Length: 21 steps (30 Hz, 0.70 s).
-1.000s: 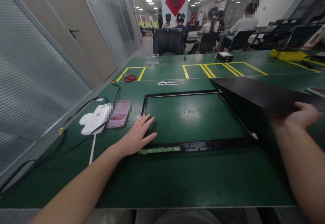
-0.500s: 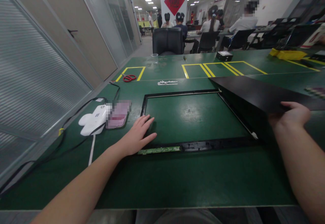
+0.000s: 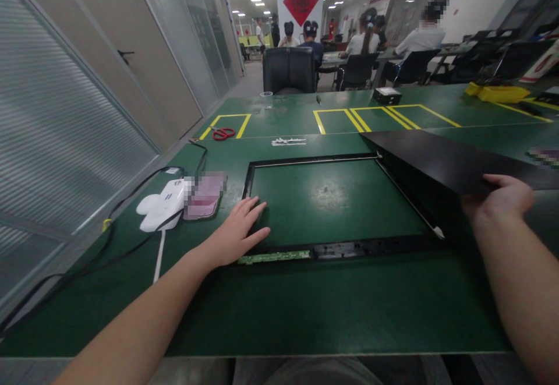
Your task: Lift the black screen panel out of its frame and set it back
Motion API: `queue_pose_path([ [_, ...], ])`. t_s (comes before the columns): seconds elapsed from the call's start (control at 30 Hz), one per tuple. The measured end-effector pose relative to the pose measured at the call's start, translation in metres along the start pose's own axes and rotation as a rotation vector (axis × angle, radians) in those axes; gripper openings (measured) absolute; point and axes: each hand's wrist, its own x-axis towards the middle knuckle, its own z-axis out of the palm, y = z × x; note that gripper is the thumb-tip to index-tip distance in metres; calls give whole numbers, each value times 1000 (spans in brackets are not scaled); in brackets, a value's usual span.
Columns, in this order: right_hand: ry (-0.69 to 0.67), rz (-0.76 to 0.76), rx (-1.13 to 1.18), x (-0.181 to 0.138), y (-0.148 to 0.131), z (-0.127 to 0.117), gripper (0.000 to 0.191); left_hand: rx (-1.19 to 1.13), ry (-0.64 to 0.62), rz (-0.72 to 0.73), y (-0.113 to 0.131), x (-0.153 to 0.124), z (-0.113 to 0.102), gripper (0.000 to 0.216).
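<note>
A thin black rectangular frame [image 3: 371, 249] lies flat on the green table, and the tabletop shows through its middle. Along its near side, at the left, sits a green circuit board strip [image 3: 275, 257]. My left hand [image 3: 240, 230] rests over the frame's left side with its fingers spread. In my right hand [image 3: 502, 198] is the edge of a dark flat panel [image 3: 454, 155], thumb on top and fingers underneath. The panel is tilted up beside the frame's right side, its far left corner near the frame's far right corner.
To the left lie a pink phone [image 3: 204, 195], a white charger-like device [image 3: 163, 204] and black cables [image 3: 111, 233]. Farther back are red-handled scissors [image 3: 223, 134], white scraps [image 3: 288, 141], a clear cup [image 3: 266, 101], a black box [image 3: 386, 95] and a yellow object [image 3: 498, 92]. Several people sit beyond the table.
Almost nothing differs: the view has shifted very slightly. Both hands, the frame and the panel keep their places.
</note>
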Motion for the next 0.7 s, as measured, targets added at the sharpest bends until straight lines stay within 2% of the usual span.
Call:
queue_pose_path([
  [0.3, 48, 77, 144, -9, 0, 6, 18, 70, 3, 16, 1, -1, -2, 73],
  [0.7, 29, 119, 153, -11, -1, 5, 17, 51, 8, 17, 1, -1, -1, 71],
])
